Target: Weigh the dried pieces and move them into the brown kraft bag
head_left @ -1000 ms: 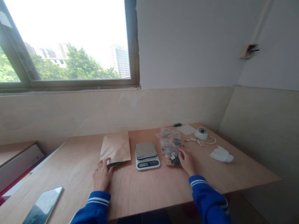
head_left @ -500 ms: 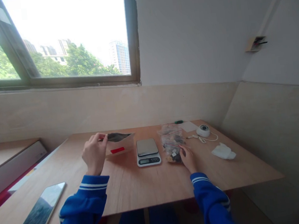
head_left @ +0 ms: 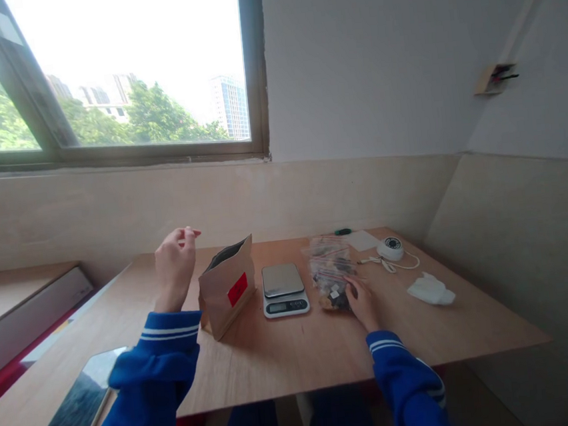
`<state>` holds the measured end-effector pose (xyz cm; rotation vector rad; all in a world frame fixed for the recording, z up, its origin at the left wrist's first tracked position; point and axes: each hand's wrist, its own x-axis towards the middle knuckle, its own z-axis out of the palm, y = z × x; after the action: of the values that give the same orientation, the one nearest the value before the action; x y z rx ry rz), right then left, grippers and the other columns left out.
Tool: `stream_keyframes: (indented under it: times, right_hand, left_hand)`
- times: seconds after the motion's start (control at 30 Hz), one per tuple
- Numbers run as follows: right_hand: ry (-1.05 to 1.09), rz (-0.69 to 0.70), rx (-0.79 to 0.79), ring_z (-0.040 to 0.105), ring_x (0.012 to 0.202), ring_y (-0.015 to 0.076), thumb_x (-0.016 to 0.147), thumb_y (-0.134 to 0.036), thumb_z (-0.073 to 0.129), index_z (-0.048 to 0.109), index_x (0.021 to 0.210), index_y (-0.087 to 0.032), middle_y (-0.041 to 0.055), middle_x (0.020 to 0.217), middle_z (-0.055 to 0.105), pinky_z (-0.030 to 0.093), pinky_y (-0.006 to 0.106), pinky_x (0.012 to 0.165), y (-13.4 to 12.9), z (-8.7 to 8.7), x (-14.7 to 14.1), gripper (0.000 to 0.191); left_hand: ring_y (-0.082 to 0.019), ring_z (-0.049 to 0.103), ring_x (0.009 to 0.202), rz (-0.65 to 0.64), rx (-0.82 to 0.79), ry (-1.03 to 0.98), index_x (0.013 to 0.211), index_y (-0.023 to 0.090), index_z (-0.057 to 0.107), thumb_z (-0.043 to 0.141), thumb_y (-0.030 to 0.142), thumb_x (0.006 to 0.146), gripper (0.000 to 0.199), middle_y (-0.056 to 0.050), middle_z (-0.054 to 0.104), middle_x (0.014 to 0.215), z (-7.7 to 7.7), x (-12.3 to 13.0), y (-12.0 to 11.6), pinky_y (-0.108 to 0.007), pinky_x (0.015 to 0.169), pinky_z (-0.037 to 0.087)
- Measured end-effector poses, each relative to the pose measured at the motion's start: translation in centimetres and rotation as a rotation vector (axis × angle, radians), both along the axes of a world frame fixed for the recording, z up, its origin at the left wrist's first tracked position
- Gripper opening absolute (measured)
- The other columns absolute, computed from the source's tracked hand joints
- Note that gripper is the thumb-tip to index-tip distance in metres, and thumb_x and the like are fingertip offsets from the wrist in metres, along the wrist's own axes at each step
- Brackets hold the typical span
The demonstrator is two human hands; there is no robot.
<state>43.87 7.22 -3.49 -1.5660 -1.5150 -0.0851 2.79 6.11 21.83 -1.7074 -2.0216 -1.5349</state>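
My left hand (head_left: 175,267) is raised beside a brown paper bag (head_left: 231,295), its fingers curled together with nothing visible in them. The bag stands upright on the table, its top gaping and a red label on its front. My right hand (head_left: 361,301) grips the edge of the nearest clear zip bag (head_left: 336,298), which holds dark and tan pieces and a small white tag. Behind it lie more clear zip bags (head_left: 328,250). A kitchen scale (head_left: 283,281) with a steel plate sits between the paper bag and the zip bags.
A phone (head_left: 75,414) lies at the table's left front. To the right are a white dome camera (head_left: 390,248) with a cable, a crumpled white plastic bag (head_left: 431,289), a paper sheet (head_left: 363,240) and a green-handled tool (head_left: 343,231). The wall and window rise behind.
My left hand has let go of the paper bag and lifted up. The bag, tilted before, now stands upright and turned. My right hand remains at the zip bags.
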Motion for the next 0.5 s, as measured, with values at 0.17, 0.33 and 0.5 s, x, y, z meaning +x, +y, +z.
stream_keyframes:
  times: [0.17, 0.33, 0.5]
  right_hand:
    - [0.001, -0.011, 0.016, 0.06, 0.105, 0.0256, 0.086, -0.033, 0.037, 0.066, 0.105, -0.014, 0.0136, 0.109, 0.068, 0.045, 0.043, 0.094, 0.2, -0.4, 0.2, 0.039]
    - [-0.019, -0.028, 0.028, 0.061, 0.102, 0.0259, 0.085, -0.034, 0.037, 0.066, 0.104, -0.015, 0.0143, 0.107, 0.068, 0.046, 0.042, 0.09, 0.3, -0.6, 0.4, 0.04]
    - [-0.07, -0.086, 0.028, 0.061, 0.096, 0.0255, 0.084, -0.034, 0.038, 0.067, 0.097, -0.015, 0.0136, 0.1, 0.07, 0.04, 0.042, 0.088, -0.3, 0.1, 0.1, 0.037]
  left_hand:
    - [-0.02, 0.057, 0.086, 0.097, 0.342, 0.015, 0.083, 0.02, 0.062, 0.03, 0.039, 0.093, 0.039, -0.007, 0.064, 0.088, -4.6, 3.1, -6.0, -0.035, 0.081, 0.042]
    - [-0.022, 0.059, 0.091, -0.182, 0.316, 0.325, 0.084, 0.024, 0.067, 0.057, 0.034, 0.082, 0.015, -0.007, 0.067, 0.096, -14.0, 5.4, -7.7, -0.036, 0.08, 0.04]
    - [-0.02, 0.059, 0.091, -0.361, 0.222, 0.013, 0.096, 0.022, 0.064, 0.047, 0.022, 0.086, 0.019, -0.006, 0.065, 0.095, -17.4, 5.7, -7.6, -0.033, 0.076, 0.044]
